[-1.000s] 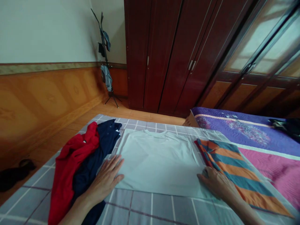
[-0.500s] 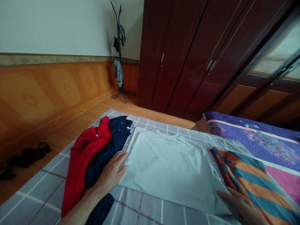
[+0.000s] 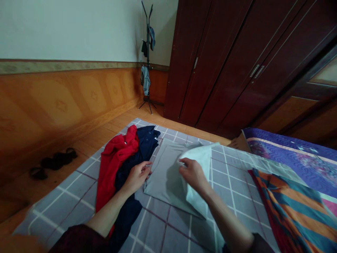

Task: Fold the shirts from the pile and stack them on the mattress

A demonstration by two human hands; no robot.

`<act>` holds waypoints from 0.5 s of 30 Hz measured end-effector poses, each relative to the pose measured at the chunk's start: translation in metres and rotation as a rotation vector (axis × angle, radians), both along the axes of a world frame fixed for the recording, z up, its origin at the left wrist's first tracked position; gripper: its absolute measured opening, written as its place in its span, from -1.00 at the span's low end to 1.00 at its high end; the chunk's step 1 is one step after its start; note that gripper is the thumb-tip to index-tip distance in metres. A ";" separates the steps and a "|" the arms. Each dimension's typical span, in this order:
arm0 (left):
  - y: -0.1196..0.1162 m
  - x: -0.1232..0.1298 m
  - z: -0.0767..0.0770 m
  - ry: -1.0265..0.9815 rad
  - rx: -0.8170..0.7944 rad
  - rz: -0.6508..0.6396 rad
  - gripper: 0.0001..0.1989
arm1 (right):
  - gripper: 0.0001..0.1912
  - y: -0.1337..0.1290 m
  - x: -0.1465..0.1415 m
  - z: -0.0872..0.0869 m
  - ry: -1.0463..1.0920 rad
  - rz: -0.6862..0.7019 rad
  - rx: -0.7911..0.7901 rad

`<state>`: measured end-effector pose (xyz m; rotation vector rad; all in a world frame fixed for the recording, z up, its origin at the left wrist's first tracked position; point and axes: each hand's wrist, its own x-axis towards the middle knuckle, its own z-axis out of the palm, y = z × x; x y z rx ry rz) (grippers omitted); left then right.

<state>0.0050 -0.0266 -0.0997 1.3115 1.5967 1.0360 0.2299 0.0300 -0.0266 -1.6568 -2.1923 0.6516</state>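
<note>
- Two bare hands were at the shirt (image 3: 163,175), which lay partly folded on the checked sheet (image 3: 229,172).
- The right hand (image 3: 194,175) pinched the shirt's loose edge between thumb and fingers, so that a pale flap stood curved above the flat part (a shadow fell under it).
- The left hand (image 3: 138,177) was at the shirt's left edge with its fingers curled toward the thumb; whether they gripped any cloth, I could not tell.
- Left of the shirt, the red garment (image 3: 119,151) lay partly over the navy garment (image 3: 145,136) (the navy one was nearer the shirt).
- Right of the shirt, well apart, lay the striped garment (image 3: 297,200), orange and blue-green.
- Beyond the shirt stood the wardrobe (image 3: 210,77) and, left of that, the rack (image 3: 147,52), with clothes hanging on it.
- Far left of the shirt, dark things (image 3: 56,160) lay on the floor (image 3: 86,144) (too dim to name).
</note>
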 end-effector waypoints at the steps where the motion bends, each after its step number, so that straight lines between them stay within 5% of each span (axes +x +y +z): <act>1: 0.000 -0.001 -0.001 0.006 0.011 0.000 -0.54 | -0.62 -0.010 -0.024 -0.005 -0.015 0.051 0.007; 5: 0.000 -0.002 -0.004 0.119 0.111 -0.036 -0.62 | -0.64 -0.050 -0.056 -0.027 -0.133 0.366 0.137; 10: -0.003 -0.003 0.004 0.295 0.189 -0.148 -0.60 | -0.64 -0.070 0.001 -0.041 -0.200 0.359 0.310; 15: -0.014 -0.013 0.032 0.380 0.202 -0.363 -0.55 | -0.67 -0.085 0.055 -0.055 -0.276 0.376 0.393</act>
